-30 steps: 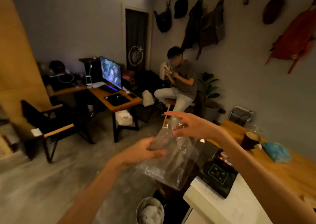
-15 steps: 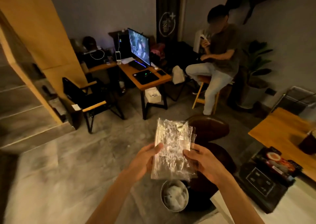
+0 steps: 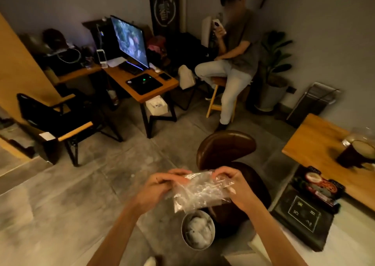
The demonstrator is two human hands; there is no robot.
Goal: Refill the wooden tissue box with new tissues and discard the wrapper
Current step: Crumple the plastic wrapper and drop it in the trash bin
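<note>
Right now the wrapper (image 3: pixel 199 192) is stretched between your two hands, its long axis running left to right, held just above and slightly behind the bin (image 3: pixel 197 229). Your left hand (image 3: pixel 157 186) pinches its left end with fingers closed on the plastic; your right hand (image 3: pixel 233 186) grips the right end the same way, so each grip is shut on the wrapper. The bin sits on the floor almost directly below the wrapper's lower left corner, already holding crumpled white waste. Both hands are about equally near it, so the drop looks like a short move downward and toward you. Beyond the bin stands a dark stool (image 3: pixel 225 148); the bench (image 3: pixel 316 142) lies to the bin's right.
</note>
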